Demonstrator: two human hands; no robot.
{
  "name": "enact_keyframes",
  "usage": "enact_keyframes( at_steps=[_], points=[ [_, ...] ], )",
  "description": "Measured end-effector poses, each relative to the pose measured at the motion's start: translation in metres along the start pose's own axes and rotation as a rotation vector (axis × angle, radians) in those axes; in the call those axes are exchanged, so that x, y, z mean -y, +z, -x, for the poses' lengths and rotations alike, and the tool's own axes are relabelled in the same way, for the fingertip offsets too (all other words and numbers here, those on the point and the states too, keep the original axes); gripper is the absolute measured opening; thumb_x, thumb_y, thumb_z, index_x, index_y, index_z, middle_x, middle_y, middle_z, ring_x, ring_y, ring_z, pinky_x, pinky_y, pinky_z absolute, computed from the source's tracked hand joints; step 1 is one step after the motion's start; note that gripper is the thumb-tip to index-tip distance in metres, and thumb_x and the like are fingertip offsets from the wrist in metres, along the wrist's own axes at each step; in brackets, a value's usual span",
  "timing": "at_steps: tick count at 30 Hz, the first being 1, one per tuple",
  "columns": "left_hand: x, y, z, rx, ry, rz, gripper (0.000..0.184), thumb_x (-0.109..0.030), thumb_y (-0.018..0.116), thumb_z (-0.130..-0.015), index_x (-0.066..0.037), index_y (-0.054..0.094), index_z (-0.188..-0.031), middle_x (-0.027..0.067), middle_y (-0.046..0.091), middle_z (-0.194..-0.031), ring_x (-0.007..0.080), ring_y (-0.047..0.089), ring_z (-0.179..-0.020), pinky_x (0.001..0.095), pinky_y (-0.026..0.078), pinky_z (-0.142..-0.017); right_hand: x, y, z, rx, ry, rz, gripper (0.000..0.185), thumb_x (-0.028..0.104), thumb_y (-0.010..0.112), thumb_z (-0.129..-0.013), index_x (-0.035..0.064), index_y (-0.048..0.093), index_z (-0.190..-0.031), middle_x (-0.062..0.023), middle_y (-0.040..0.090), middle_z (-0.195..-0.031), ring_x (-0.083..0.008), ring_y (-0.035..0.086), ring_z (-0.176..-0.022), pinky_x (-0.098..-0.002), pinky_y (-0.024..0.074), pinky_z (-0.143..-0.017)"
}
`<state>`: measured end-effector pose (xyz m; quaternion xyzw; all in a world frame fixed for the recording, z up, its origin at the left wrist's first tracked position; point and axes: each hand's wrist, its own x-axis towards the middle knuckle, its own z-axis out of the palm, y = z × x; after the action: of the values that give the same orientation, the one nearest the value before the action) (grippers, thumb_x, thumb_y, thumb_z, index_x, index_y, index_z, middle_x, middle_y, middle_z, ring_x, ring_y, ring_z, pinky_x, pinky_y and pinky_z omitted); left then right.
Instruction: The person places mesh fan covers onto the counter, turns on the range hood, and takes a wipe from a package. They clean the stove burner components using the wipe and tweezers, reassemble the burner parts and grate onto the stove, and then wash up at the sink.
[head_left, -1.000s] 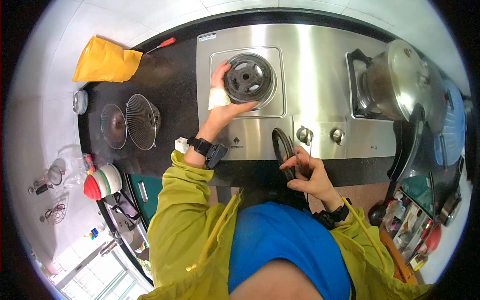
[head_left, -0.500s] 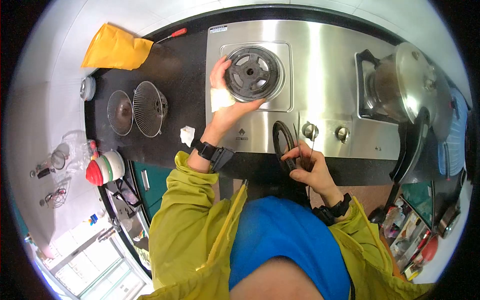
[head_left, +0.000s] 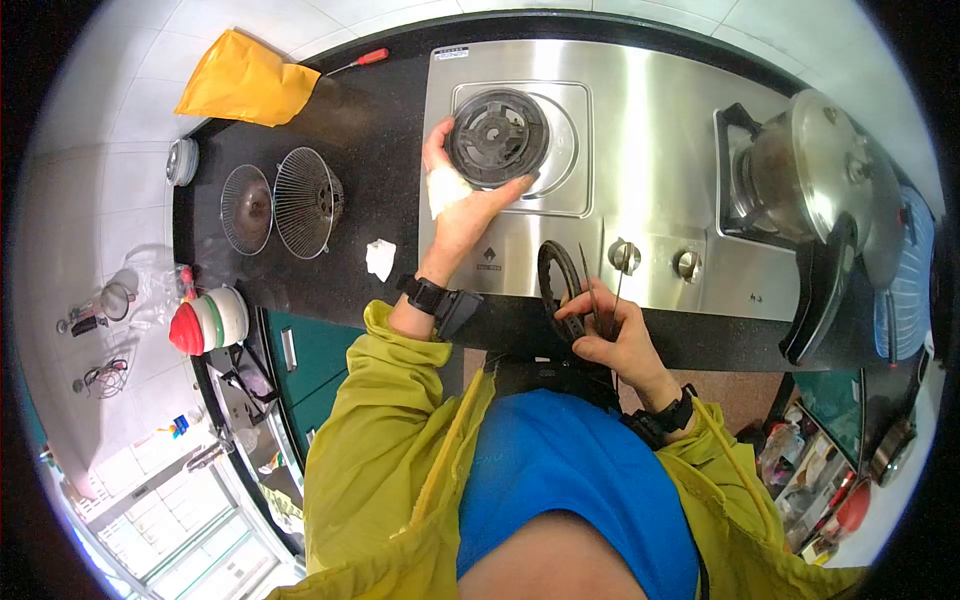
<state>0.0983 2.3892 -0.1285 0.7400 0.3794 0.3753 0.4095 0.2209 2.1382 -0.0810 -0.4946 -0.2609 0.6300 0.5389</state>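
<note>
My left hand (head_left: 462, 210), with a white wrapping by the thumb, grips a round black slotted burner part (head_left: 498, 140) by its rim. The part is over the left burner recess (head_left: 563, 150) of the steel cooktop. In my right hand (head_left: 630, 345), near the cooktop's front edge, are a black ring (head_left: 550, 275) and a slim pair of metal tweezers (head_left: 588, 275). The ring stands on edge beside the fingers, and the tweezers' prongs point up, away from me. Two control knobs (head_left: 625, 257) are just beyond this hand.
A pressure cooker (head_left: 790, 170) stands on the right burner, its black handle (head_left: 825, 300) reaching over the front edge. Two wire baskets (head_left: 303, 205), a crumpled white tissue (head_left: 380, 259), a yellow envelope (head_left: 250, 80) and a red-handled screwdriver (head_left: 372, 57) lie on the left counter.
The burner part in my left hand has tilted and shifted slightly left relative to the recess, showing more of it. My right hand keeps the ring and tweezers, nearly unmoved. The view has shifted slightly.
</note>
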Motion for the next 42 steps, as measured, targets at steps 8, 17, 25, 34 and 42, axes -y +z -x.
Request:
enact_keyframes(
  at_steps=[8,17,25,34,42],
  points=[
    [0.004,0.003,0.005,-0.091,0.002,-0.071,0.103,-0.027,0.093,-0.059,0.001,0.034,-0.139,0.0213,0.043,-0.133,0.0344,0.045,-0.125,0.0464,0.037,-0.108,-0.004,-0.004,0.005,0.010,0.016,0.047,0.035,0.007,0.081,-0.073,0.0065,0.072,-0.106,0.0040,0.049,-0.108,-0.0035,0.046,-0.084,-0.0196,0.0357,-0.071],
    [0.026,-0.020,0.020,-0.397,-0.050,-0.470,0.105,-0.034,0.093,-0.056,0.001,0.036,-0.137,0.0216,0.043,-0.131,0.0393,0.039,-0.126,0.0508,0.031,-0.109,-0.005,0.005,0.000,0.017,-0.039,-0.026,0.036,0.011,0.079,-0.071,0.0046,0.072,-0.106,-0.0006,0.056,-0.111,-0.0087,0.051,-0.091,-0.0227,0.0387,-0.077],
    [0.056,-0.030,0.038,-0.469,-0.136,-0.443,0.106,-0.031,0.095,-0.055,0.000,0.035,-0.138,0.0245,0.042,-0.134,0.0405,0.039,-0.126,0.0513,0.032,-0.108,-0.005,0.010,-0.005,0.057,-0.006,0.011,0.035,0.010,0.078,-0.071,0.0028,0.071,-0.105,0.0001,0.055,-0.106,-0.0048,0.050,-0.080,-0.0188,0.0370,-0.068],
    [0.053,-0.031,0.047,-0.479,-0.200,-0.573,0.125,-0.033,0.095,-0.058,0.001,0.021,-0.153,0.0289,0.039,-0.137,0.0423,0.039,-0.127,0.0511,0.034,-0.108,-0.007,0.016,-0.013,0.069,0.005,0.021,0.039,0.014,0.080,-0.070,0.0006,0.071,-0.105,-0.0028,0.057,-0.110,-0.0088,0.051,-0.093,-0.0210,0.0379,-0.070],
    [0.063,-0.102,0.053,-0.038,-0.107,-0.476,0.131,-0.031,0.094,-0.056,-0.001,0.015,-0.156,0.0276,0.031,-0.148,0.0437,0.035,-0.135,0.0486,0.032,-0.115,-0.006,0.021,-0.010,-0.006,0.022,0.052,0.038,0.012,0.075,-0.068,0.0012,0.071,-0.104,-0.0019,0.058,-0.113,-0.0066,0.049,-0.089,-0.0203,0.0351,-0.071]
  ],
)
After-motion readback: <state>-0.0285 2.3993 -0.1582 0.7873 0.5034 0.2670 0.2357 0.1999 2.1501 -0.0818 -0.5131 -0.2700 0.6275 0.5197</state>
